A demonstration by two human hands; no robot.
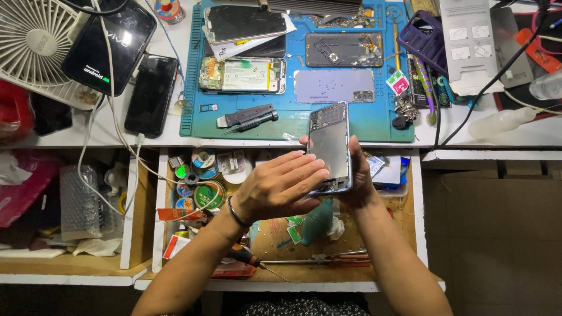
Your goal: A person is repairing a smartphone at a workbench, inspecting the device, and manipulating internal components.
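Observation:
An opened phone body [329,145], its back cover off and grey inner plate showing, is held upright over the open drawer [417,206]. My right hand [358,175] grips it from the right side and underneath. My left hand [280,186], with a dark bangle at the wrist, lies flat with its fingertips pressed on the phone's lower left edge. Just beyond on the blue work mat [193,76] lie a lilac back cover [333,86], two opened phones [242,75] [343,49] and a black pry tool with a screwdriver [247,117].
Two black phones [109,45] [151,95] and a white fan [32,41] sit at the left of the white bench. The drawer holds solder reels [209,193], a green blower [317,220] and a screwdriver [249,257]. A purple case [422,38], cables and plastic bottles crowd the right.

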